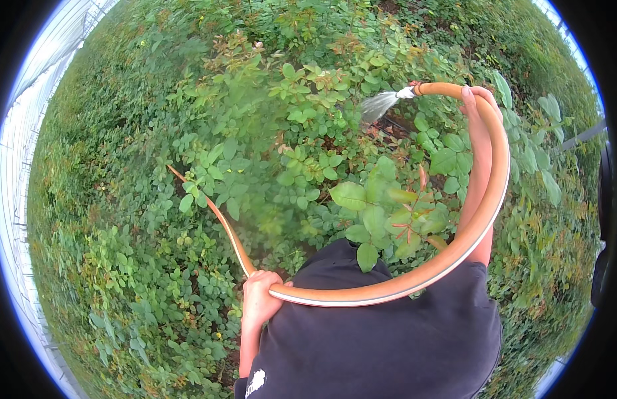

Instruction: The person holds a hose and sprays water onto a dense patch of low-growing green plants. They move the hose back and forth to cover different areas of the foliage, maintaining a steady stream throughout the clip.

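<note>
An orange garden hose [358, 296] with a pale stripe curves in front of my dark shirt. My left hand [261, 295] is closed around it at the lower centre. From there the hose runs up and left into the leaves. My right hand [480, 99] grips the hose at the upper right, a little behind its end. A white nozzle [404, 93] is fixed on that end and points left. Water [380, 105] sprays from it down among the leafy bushes. Where the water lands is partly hidden by foliage.
Dense rose-like bushes [298, 109] surround me, some with reddish young leaves. A leafy shoot [376, 219] rises close to my body, inside the hose's curve. Dark soil and a thin dark pipe show below the nozzle. Whitish greenhouse sheeting [27, 129] stands at the far left.
</note>
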The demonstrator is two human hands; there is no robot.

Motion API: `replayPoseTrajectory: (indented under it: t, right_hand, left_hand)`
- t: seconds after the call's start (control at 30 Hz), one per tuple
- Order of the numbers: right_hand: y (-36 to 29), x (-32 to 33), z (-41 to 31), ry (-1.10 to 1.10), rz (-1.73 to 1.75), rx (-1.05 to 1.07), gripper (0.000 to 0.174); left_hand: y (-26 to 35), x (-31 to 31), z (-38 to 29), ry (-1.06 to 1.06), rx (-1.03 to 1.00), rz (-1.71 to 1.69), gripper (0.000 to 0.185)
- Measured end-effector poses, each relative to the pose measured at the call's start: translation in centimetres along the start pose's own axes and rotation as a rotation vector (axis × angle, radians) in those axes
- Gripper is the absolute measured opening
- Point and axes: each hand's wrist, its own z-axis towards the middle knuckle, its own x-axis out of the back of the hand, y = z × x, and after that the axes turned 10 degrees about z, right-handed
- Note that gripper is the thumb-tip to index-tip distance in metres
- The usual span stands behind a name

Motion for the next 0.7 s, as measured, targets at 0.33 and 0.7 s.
replayPoseTrajectory:
  t: [0.33,0.7]
  right_hand:
    - [1.2,0.5,-0.4,0.073,0.106,0.018,0.032]
    - [3.1,1.9,-0.8,0.12,-0.07,0.039,0.028]
  left_hand:
    - [0.4,-0.2,0.4,-0.021,-0.009,0.024,0.029]
    - [0.5,-0.2,0.7,-0.056,0.003,0.033,0.03]
